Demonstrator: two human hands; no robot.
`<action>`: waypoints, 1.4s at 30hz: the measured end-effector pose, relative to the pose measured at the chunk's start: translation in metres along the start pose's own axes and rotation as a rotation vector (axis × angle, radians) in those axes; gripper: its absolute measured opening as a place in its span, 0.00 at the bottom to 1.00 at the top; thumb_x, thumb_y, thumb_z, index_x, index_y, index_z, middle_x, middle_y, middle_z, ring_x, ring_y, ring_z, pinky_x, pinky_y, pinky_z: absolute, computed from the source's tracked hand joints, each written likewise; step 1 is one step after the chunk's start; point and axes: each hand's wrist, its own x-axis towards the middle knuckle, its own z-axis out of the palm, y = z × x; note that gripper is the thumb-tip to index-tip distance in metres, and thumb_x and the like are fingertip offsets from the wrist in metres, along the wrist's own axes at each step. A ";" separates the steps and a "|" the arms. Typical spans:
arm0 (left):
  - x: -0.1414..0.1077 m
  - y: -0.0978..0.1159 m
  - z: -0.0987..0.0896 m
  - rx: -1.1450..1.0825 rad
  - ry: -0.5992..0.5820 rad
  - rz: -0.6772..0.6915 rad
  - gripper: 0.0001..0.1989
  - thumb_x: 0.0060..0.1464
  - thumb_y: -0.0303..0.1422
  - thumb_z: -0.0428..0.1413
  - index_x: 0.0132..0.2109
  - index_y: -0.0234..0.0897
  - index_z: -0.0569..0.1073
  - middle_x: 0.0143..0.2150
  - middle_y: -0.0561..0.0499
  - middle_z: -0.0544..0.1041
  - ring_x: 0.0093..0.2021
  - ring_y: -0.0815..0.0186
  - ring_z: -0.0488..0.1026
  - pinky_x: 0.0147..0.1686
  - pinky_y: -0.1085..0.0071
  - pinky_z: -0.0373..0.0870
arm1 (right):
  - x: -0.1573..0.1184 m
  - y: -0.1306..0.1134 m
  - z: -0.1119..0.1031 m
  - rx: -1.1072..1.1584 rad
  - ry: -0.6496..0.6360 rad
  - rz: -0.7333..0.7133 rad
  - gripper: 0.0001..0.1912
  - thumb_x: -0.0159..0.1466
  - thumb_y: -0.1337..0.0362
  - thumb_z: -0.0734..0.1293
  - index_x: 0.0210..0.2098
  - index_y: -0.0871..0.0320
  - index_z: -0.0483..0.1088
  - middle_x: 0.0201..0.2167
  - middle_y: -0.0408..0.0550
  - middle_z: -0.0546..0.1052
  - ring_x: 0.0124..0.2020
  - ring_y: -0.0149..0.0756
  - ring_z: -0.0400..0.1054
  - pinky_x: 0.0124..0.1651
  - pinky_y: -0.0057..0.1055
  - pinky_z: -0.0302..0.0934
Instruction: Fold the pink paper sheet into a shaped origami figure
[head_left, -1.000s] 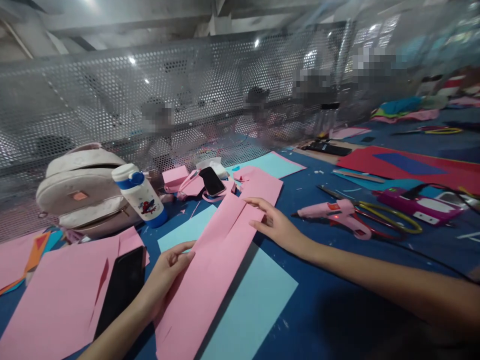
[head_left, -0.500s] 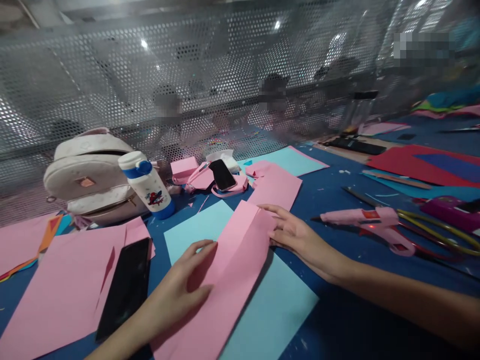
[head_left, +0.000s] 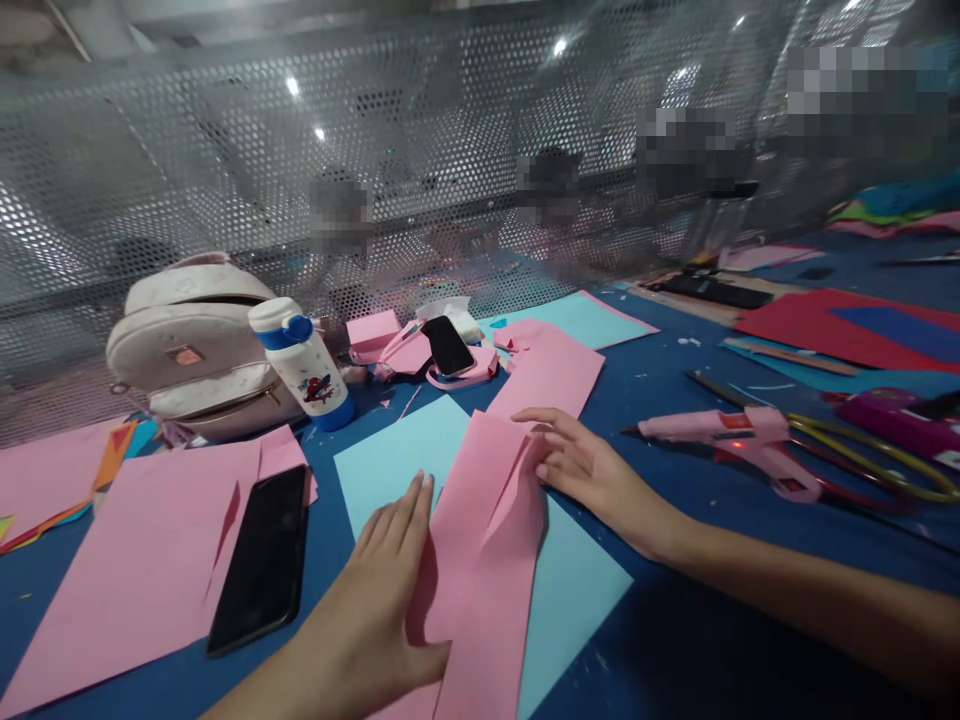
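A long sheet of pink paper [head_left: 491, 590] lies in front of me, its right side folded over toward the left with the flap lifted and curved. Beneath it, turned at an angle, is a light blue sheet [head_left: 574, 590]. My left hand [head_left: 386, 575] rests along the pink paper's left side, fingers stretched and thumb spread out across it. At the upper right edge, my right hand [head_left: 589, 475] pinches the raised flap between thumb and fingers; the fingertips are partly behind the paper.
Left are a black phone [head_left: 262, 560], pink sheets [head_left: 142, 560], a bottle [head_left: 307, 370] and a white backpack [head_left: 195, 340]. Right are a pink glue gun [head_left: 727, 435], yellow-handled scissors [head_left: 870, 455] and red paper [head_left: 862, 320]. A perforated metal screen [head_left: 450, 130] stands behind.
My left hand has slid down and turned flatter, its fingers now straighter along the pink paper's left side. The paper has turned slightly, and its flap bulges more beside my right hand.
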 end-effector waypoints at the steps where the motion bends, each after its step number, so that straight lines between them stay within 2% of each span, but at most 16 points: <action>1: 0.000 0.000 0.001 -0.029 0.037 0.014 0.57 0.45 0.27 0.58 0.72 0.44 0.29 0.74 0.43 0.38 0.72 0.46 0.39 0.66 0.44 0.47 | 0.000 0.001 0.000 0.000 0.003 -0.018 0.17 0.61 0.67 0.67 0.50 0.49 0.69 0.52 0.46 0.70 0.54 0.38 0.65 0.55 0.34 0.61; 4: 0.004 0.000 -0.002 -0.179 0.118 -0.010 0.49 0.52 0.28 0.54 0.73 0.44 0.33 0.70 0.41 0.57 0.68 0.50 0.55 0.63 0.50 0.55 | 0.002 0.003 -0.001 0.014 0.002 -0.038 0.12 0.61 0.68 0.67 0.44 0.50 0.70 0.47 0.45 0.70 0.49 0.36 0.68 0.52 0.32 0.64; 6: 0.009 0.001 -0.008 -0.348 0.090 -0.089 0.45 0.54 0.29 0.53 0.73 0.41 0.38 0.58 0.41 0.72 0.57 0.53 0.69 0.57 0.56 0.64 | 0.003 0.005 -0.002 0.024 0.003 -0.043 0.11 0.61 0.69 0.67 0.42 0.51 0.70 0.45 0.44 0.70 0.47 0.34 0.68 0.50 0.30 0.64; 8: 0.014 0.002 -0.014 -0.548 0.020 -0.129 0.37 0.55 0.31 0.55 0.70 0.37 0.54 0.47 0.44 0.78 0.47 0.57 0.74 0.48 0.64 0.69 | 0.003 0.006 -0.002 0.023 -0.003 -0.056 0.12 0.61 0.69 0.67 0.43 0.50 0.69 0.45 0.44 0.70 0.47 0.34 0.68 0.50 0.30 0.64; 10: 0.019 0.000 -0.019 -0.712 -0.027 -0.132 0.23 0.55 0.35 0.56 0.57 0.32 0.73 0.39 0.46 0.79 0.39 0.60 0.75 0.39 0.70 0.70 | 0.003 0.008 -0.003 -0.003 -0.019 -0.072 0.13 0.61 0.69 0.67 0.45 0.50 0.69 0.47 0.44 0.70 0.49 0.35 0.68 0.51 0.30 0.63; 12: 0.022 -0.002 -0.022 -0.813 -0.010 -0.160 0.15 0.56 0.39 0.57 0.41 0.30 0.79 0.33 0.48 0.77 0.34 0.64 0.73 0.32 0.74 0.67 | 0.002 0.008 -0.003 -0.048 -0.024 -0.079 0.14 0.62 0.68 0.67 0.47 0.50 0.69 0.48 0.45 0.70 0.50 0.36 0.67 0.52 0.31 0.63; 14: 0.023 -0.006 -0.023 -0.858 0.045 -0.192 0.15 0.56 0.41 0.58 0.35 0.31 0.78 0.30 0.50 0.76 0.30 0.67 0.71 0.29 0.76 0.64 | 0.001 0.008 -0.002 -0.074 -0.022 -0.054 0.15 0.62 0.66 0.67 0.48 0.51 0.68 0.49 0.47 0.70 0.50 0.37 0.67 0.51 0.32 0.64; 16: 0.023 -0.008 -0.025 -0.877 0.073 -0.197 0.15 0.55 0.42 0.59 0.34 0.32 0.78 0.31 0.51 0.76 0.31 0.67 0.71 0.31 0.76 0.65 | 0.001 0.006 -0.001 -0.069 -0.021 -0.006 0.13 0.61 0.63 0.68 0.46 0.53 0.68 0.45 0.48 0.71 0.46 0.38 0.68 0.47 0.33 0.65; 21: 0.023 -0.016 -0.030 -0.853 0.102 -0.188 0.15 0.56 0.42 0.59 0.37 0.32 0.78 0.34 0.49 0.77 0.33 0.64 0.72 0.33 0.74 0.66 | 0.002 -0.005 0.000 -0.087 -0.048 -0.007 0.06 0.60 0.61 0.67 0.32 0.57 0.69 0.34 0.46 0.70 0.38 0.38 0.66 0.41 0.33 0.63; 26: 0.026 -0.030 -0.037 -0.926 0.071 -0.155 0.14 0.56 0.40 0.60 0.41 0.32 0.78 0.38 0.47 0.78 0.40 0.61 0.74 0.40 0.71 0.70 | 0.002 -0.011 -0.002 -0.095 -0.056 -0.009 0.07 0.59 0.66 0.65 0.24 0.57 0.67 0.27 0.43 0.66 0.31 0.34 0.61 0.36 0.30 0.56; 30: 0.029 -0.039 -0.043 -0.990 0.000 -0.149 0.21 0.56 0.42 0.61 0.53 0.34 0.73 0.35 0.50 0.76 0.35 0.65 0.73 0.38 0.72 0.70 | -0.001 -0.010 -0.002 -0.062 -0.064 0.062 0.05 0.57 0.69 0.64 0.24 0.56 0.67 0.24 0.42 0.66 0.28 0.33 0.59 0.34 0.30 0.54; 33: 0.029 -0.042 -0.045 -0.826 0.075 -0.121 0.29 0.58 0.42 0.58 0.64 0.39 0.63 0.33 0.54 0.73 0.31 0.70 0.69 0.32 0.76 0.65 | -0.002 -0.007 -0.003 -0.034 -0.088 0.079 0.05 0.54 0.71 0.63 0.24 0.56 0.67 0.23 0.41 0.66 0.26 0.32 0.58 0.34 0.30 0.54; 35: 0.028 -0.042 -0.045 -0.657 0.127 -0.078 0.28 0.61 0.39 0.55 0.66 0.41 0.62 0.39 0.51 0.73 0.32 0.70 0.68 0.30 0.76 0.64 | -0.002 -0.005 -0.004 -0.030 -0.112 0.080 0.06 0.56 0.70 0.63 0.23 0.56 0.68 0.22 0.41 0.67 0.26 0.32 0.59 0.36 0.30 0.55; 37: 0.027 -0.040 -0.043 -0.529 0.121 -0.021 0.21 0.64 0.37 0.51 0.62 0.41 0.68 0.45 0.47 0.74 0.39 0.66 0.70 0.37 0.72 0.67 | -0.001 -0.004 -0.005 -0.026 -0.150 0.075 0.10 0.59 0.67 0.61 0.22 0.57 0.71 0.23 0.43 0.68 0.28 0.33 0.61 0.37 0.31 0.57; 39: 0.025 -0.035 -0.041 -0.464 0.116 0.029 0.18 0.65 0.34 0.47 0.56 0.40 0.75 0.47 0.46 0.75 0.46 0.62 0.71 0.47 0.66 0.67 | -0.001 -0.005 -0.006 0.009 -0.199 0.085 0.14 0.60 0.64 0.60 0.24 0.57 0.74 0.25 0.45 0.71 0.30 0.35 0.63 0.38 0.32 0.59; 42: 0.023 -0.027 -0.038 -0.459 0.137 0.037 0.17 0.65 0.34 0.47 0.54 0.40 0.77 0.49 0.45 0.75 0.50 0.60 0.71 0.52 0.62 0.66 | -0.001 -0.007 -0.007 0.094 -0.248 0.139 0.15 0.60 0.61 0.60 0.27 0.57 0.77 0.29 0.48 0.74 0.33 0.38 0.67 0.38 0.32 0.62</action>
